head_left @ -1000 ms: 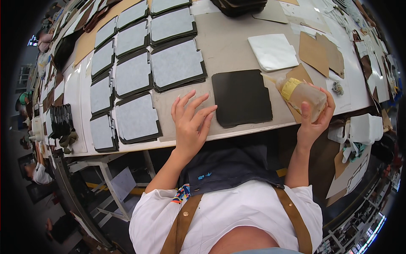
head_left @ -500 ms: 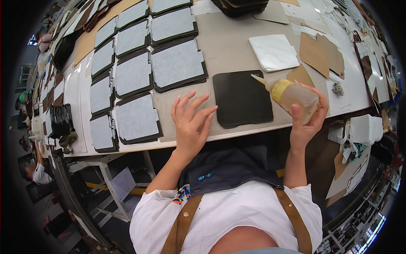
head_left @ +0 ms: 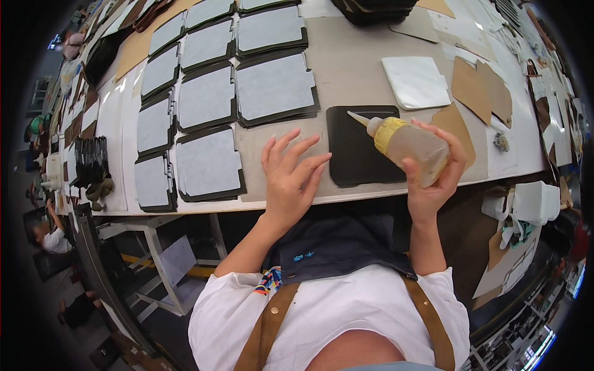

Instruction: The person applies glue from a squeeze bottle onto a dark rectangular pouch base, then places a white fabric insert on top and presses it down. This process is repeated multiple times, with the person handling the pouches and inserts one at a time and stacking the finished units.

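My right hand [head_left: 438, 170] is wrapped round a translucent squeeze bottle [head_left: 417, 148] with yellow tape at its neck and a pointed nozzle. The bottle is tilted, its nozzle pointing left over the far part of a black panel [head_left: 354, 157] that lies flat near the table's front edge. A pale, shiny line runs along the panel's far edge, right of the nozzle tip. Fingers spread and holding nothing, my left hand [head_left: 291, 170] hovers just left of the panel. One fingertip is close to the panel's left edge; whether it touches, I cannot tell.
Stacks of black panels topped with light grey sheets [head_left: 275, 89] stand in rows at the left. A white sheet stack [head_left: 416, 82] and brown card pieces [head_left: 481, 89] lie at the right. A dark pile [head_left: 374, 9] sits at the back. White plastic bags [head_left: 531, 203] are right of the table.
The bottle's nozzle has shifted left relative to the panel, and a pale line now shows along the panel's far edge. My left hand stays spread beside the panel. The whole view has shifted slightly.
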Demonstrator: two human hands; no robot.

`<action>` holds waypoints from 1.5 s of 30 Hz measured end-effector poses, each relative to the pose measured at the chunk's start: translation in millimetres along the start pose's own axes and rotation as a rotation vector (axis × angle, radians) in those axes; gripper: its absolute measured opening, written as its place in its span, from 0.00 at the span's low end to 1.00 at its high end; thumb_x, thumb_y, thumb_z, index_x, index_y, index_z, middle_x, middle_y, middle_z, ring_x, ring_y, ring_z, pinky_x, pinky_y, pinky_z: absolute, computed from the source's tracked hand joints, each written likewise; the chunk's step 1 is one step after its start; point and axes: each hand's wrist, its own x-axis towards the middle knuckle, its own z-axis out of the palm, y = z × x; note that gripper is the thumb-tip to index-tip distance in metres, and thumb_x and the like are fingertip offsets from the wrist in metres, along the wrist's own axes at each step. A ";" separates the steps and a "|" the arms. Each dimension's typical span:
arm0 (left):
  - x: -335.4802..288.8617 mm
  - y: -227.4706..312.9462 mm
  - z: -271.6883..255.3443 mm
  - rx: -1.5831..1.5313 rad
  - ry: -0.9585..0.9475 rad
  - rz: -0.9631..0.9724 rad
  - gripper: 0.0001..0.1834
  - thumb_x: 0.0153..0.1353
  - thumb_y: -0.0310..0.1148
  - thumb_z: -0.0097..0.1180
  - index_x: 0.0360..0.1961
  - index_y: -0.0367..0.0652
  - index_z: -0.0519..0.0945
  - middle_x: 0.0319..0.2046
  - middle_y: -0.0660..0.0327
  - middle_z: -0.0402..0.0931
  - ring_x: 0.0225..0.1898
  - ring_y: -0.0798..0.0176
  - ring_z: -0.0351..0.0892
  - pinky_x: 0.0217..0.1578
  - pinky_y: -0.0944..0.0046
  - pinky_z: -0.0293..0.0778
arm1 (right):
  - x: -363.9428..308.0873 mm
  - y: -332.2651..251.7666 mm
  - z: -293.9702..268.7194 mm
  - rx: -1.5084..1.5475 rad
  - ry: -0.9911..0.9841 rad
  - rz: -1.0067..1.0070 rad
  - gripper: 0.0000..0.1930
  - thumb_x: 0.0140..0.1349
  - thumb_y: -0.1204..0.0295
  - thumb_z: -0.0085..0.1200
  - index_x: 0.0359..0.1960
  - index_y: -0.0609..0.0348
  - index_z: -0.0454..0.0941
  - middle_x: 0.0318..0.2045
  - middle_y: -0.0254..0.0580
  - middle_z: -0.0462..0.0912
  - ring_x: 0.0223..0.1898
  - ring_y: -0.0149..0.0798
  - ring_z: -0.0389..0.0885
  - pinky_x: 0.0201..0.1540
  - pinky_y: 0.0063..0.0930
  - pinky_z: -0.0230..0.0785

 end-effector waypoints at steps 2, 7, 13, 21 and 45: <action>0.5 0.5 -0.4 -0.004 0.002 -0.006 0.11 0.61 0.27 0.63 0.44 0.53 0.88 0.57 0.62 0.80 0.68 0.48 0.67 0.70 0.40 0.48 | 1.7 -1.0 6.0 0.007 -0.035 -0.019 0.34 0.59 0.71 0.72 0.63 0.60 0.63 0.56 0.53 0.78 0.59 0.49 0.79 0.62 0.39 0.72; 0.7 1.4 -1.4 -0.006 0.000 -0.023 0.11 0.62 0.26 0.61 0.43 0.52 0.88 0.58 0.62 0.80 0.69 0.49 0.66 0.71 0.41 0.48 | 9.7 -3.4 16.1 0.056 -0.111 -0.035 0.35 0.59 0.70 0.72 0.64 0.61 0.63 0.57 0.53 0.77 0.60 0.49 0.79 0.62 0.41 0.72; 1.1 0.8 -1.9 -0.027 0.034 -0.034 0.11 0.60 0.25 0.61 0.44 0.48 0.85 0.50 0.62 0.80 0.64 0.49 0.70 0.69 0.41 0.51 | 40.3 3.0 -1.4 0.309 -0.110 0.180 0.37 0.59 0.67 0.72 0.66 0.62 0.65 0.56 0.48 0.77 0.64 0.50 0.77 0.65 0.41 0.69; -0.2 -4.6 1.9 -0.100 0.151 -0.049 0.11 0.57 0.24 0.63 0.42 0.47 0.81 0.42 0.63 0.75 0.53 0.52 0.71 0.64 0.41 0.57 | 63.9 17.5 -5.5 0.289 -0.222 0.264 0.35 0.59 0.69 0.71 0.67 0.59 0.68 0.55 0.44 0.79 0.60 0.41 0.79 0.64 0.35 0.71; -1.7 -5.4 2.8 -0.072 0.140 -0.054 0.12 0.57 0.23 0.63 0.42 0.47 0.81 0.44 0.63 0.76 0.54 0.52 0.71 0.65 0.43 0.56 | 50.2 12.6 -24.6 0.476 -0.451 0.264 0.39 0.56 0.63 0.72 0.65 0.67 0.67 0.50 0.52 0.80 0.54 0.53 0.83 0.61 0.47 0.74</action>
